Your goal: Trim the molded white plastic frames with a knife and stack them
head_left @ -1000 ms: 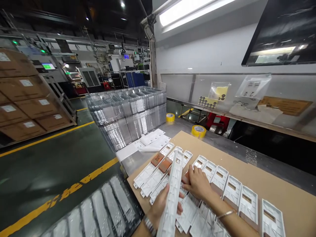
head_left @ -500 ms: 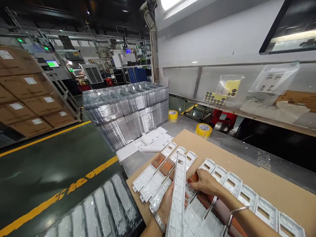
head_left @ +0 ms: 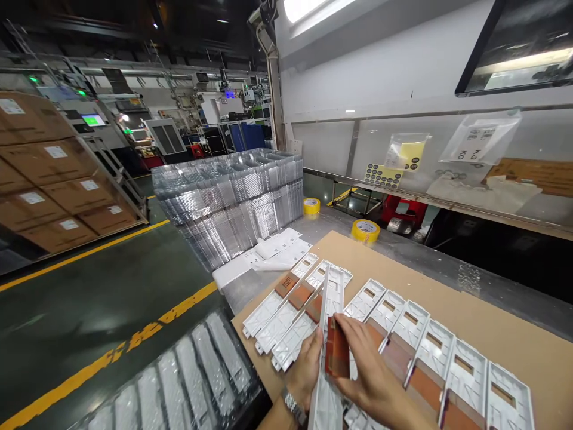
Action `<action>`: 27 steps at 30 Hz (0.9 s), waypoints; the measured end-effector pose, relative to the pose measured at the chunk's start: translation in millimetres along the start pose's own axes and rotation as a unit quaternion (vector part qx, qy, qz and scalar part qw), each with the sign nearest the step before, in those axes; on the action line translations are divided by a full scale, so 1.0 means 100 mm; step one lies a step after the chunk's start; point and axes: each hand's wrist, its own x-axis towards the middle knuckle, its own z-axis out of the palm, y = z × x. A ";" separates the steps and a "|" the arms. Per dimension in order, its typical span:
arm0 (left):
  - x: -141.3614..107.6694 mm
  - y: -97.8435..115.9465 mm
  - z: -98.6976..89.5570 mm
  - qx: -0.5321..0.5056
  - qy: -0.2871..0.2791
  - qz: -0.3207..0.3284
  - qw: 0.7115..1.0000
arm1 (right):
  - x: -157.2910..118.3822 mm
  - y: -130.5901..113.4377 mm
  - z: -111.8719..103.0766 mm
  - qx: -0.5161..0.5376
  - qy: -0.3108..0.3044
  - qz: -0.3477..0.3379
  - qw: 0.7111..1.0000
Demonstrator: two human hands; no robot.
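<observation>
My left hand, with a metal watch at the wrist, is wrapped round a long white plastic panel that stands tilted above the work surface. In my right hand is a reddish-brown block, pinched between thumb and fingers against the panel's face. To the left lie several similar white panels, with reddish-brown blocks set across them. More white panels lie in a row on the right, partly hidden by my right hand and arm.
Brown cardboard covers the table. Two yellow tape rolls and white label sheets lie behind it. Stacked clear plastic trays stand at the back left. A black tray with wrapped white pieces is at the lower left.
My right hand has lifted a reddish-brown block from among the panels and brought it left and nearer, onto the panel in my left hand. The view has shifted slightly.
</observation>
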 end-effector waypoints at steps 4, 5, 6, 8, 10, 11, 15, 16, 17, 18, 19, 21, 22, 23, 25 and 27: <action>-0.19 0.01 0.04 0.035 0.017 0.030 0.999 | -0.07 -0.06 0.10 -0.059 0.028 -0.023 0.998; -0.23 0.00 0.05 0.041 0.019 0.034 0.998 | -0.09 -0.07 0.10 -0.071 0.032 -0.027 0.997; -0.26 0.00 0.05 0.044 0.022 0.036 0.998 | -0.11 -0.09 0.10 -0.082 0.036 -0.031 0.996; -0.33 -0.01 0.05 0.049 0.021 0.035 0.998 | -0.16 -0.14 0.09 -0.097 0.042 -0.041 0.994; -0.38 -0.02 0.04 0.049 0.014 0.033 0.998 | -0.20 -0.22 0.08 -0.107 0.045 -0.055 0.992; -0.40 -0.02 0.04 0.049 0.012 0.032 0.998 | -0.22 -0.25 0.08 -0.112 0.047 -0.061 0.991; -0.46 -0.05 0.02 0.053 0.006 0.039 0.998 | -0.25 -0.32 0.13 -0.129 0.074 -0.075 0.986; -0.47 -0.07 0.02 0.057 0.004 0.039 0.998 | -0.26 -0.32 0.16 -0.131 0.086 -0.076 0.985; -0.48 -0.08 0.02 0.061 0.001 0.038 0.997 | -0.26 -0.32 0.18 -0.132 0.096 -0.078 0.983; -0.49 -0.09 0.01 0.064 -0.001 0.036 0.997 | -0.27 -0.31 0.20 -0.133 0.103 -0.078 0.983; -0.50 -0.10 0.01 0.067 -0.008 0.035 0.997 | -0.27 -0.31 0.21 -0.133 0.105 -0.076 0.983; -0.55 -0.08 0.01 0.070 -0.042 0.052 0.995 | -0.29 -0.34 0.20 -0.130 0.104 -0.074 0.983; -0.57 -0.06 0.01 0.067 -0.070 0.066 0.993 | -0.30 -0.36 0.17 -0.130 0.104 -0.076 0.983; -0.61 -0.04 0.02 0.060 -0.099 0.079 0.990 | -0.32 -0.39 0.13 -0.125 0.094 -0.073 0.985; -0.70 0.01 0.04 0.047 -0.136 0.095 0.985 | -0.35 -0.45 0.05 -0.079 0.059 -0.039 0.994; -0.80 0.06 0.07 0.052 -0.146 0.085 0.984 | -0.38 -0.50 -0.01 0.010 0.066 0.053 0.996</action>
